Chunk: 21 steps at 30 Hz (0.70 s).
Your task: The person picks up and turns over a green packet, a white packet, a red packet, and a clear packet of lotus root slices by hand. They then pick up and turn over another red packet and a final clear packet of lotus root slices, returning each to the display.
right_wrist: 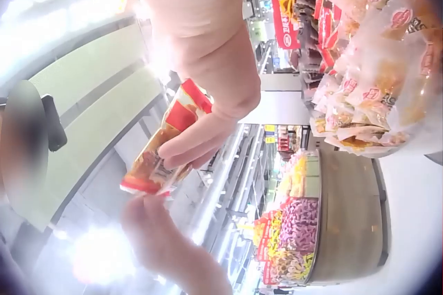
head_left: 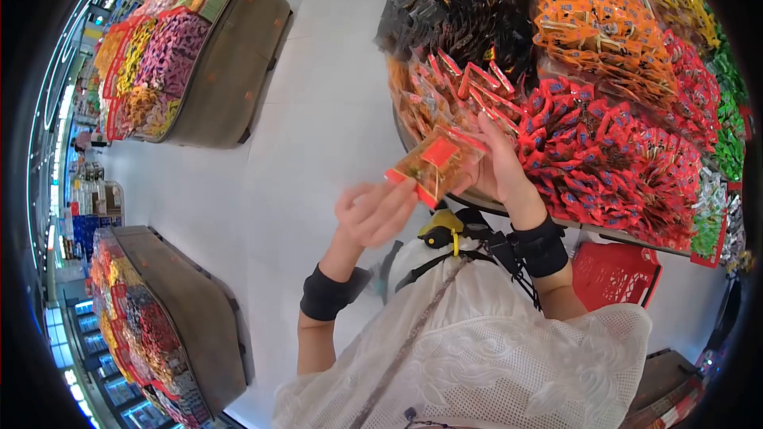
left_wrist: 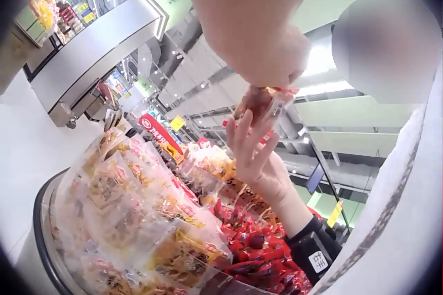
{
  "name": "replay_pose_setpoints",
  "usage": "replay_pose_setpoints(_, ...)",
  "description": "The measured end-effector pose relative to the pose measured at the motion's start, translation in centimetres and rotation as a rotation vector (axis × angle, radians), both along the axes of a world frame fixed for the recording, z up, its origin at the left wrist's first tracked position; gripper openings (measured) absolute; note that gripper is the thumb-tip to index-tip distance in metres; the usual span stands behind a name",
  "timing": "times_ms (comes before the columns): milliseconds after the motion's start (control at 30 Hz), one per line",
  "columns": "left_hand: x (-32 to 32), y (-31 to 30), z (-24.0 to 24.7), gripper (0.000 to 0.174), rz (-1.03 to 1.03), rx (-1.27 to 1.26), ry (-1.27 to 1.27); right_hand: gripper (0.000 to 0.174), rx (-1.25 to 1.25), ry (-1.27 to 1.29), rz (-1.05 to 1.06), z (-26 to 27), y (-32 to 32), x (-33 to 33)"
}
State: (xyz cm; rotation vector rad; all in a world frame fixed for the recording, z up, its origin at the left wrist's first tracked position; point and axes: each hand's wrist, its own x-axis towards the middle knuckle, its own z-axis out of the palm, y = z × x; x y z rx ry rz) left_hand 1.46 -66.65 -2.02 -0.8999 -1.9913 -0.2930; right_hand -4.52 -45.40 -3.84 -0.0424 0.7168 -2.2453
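A flat clear packet with red ends and brownish-orange contents [head_left: 435, 160] is held up between both hands beside the candy display. The left hand [head_left: 377, 211] pinches its lower red end between thumb and fingers. Along the packet's other side lies the right hand [head_left: 502, 165], thumb at its upper edge and fingers behind. In the right wrist view the packet [right_wrist: 154, 159] slants, with the right hand's fingers [right_wrist: 181, 144] across it and the left hand [right_wrist: 166, 240] at its lower end. The left wrist view shows the right hand [left_wrist: 257, 160] with fingers spread against the packet [left_wrist: 260, 103].
A round display heaped with red packets [head_left: 588, 143], black packets [head_left: 469, 16] and orange packets [head_left: 592, 24] stands in front. A red basket [head_left: 612, 274] is on the floor at the right. Two more candy bins [head_left: 230, 63] stand at the left across the pale floor [head_left: 294, 143].
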Motion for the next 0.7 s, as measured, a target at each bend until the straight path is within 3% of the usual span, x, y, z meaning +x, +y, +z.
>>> replay_pose_setpoints(267, -4.6, -2.6, -1.3, 0.013, -0.154, -0.045, 0.003, 0.037, 0.175, 0.124, -0.200, 0.1, -1.0, -1.9)
replay_pose_setpoints(367, -8.0, -2.4, -2.2, 0.014, -0.195, 0.127, -0.129, 0.037, 0.223, 0.107, -0.350, 0.8, -1.5, -2.5)
replay_pose_setpoints(467, -10.7, -2.3, -3.1, 0.020, -0.247, 0.492, -0.599, 0.037, 0.261, 0.151, -0.517, 0.0, -2.0, -3.5)
replay_pose_setpoints(567, -13.6, -2.2, -3.2, 0.026, -0.513, 1.016, -1.328, 0.034, 0.419, 0.159, -0.677, 0.5, -3.3, -4.3)
replay_pose_setpoints(700, -17.1, -3.4, -3.1, 0.029, -0.644, 0.786, -1.880, 0.029, 0.639, 0.169, -0.779, 0.1, -4.8, -5.2)
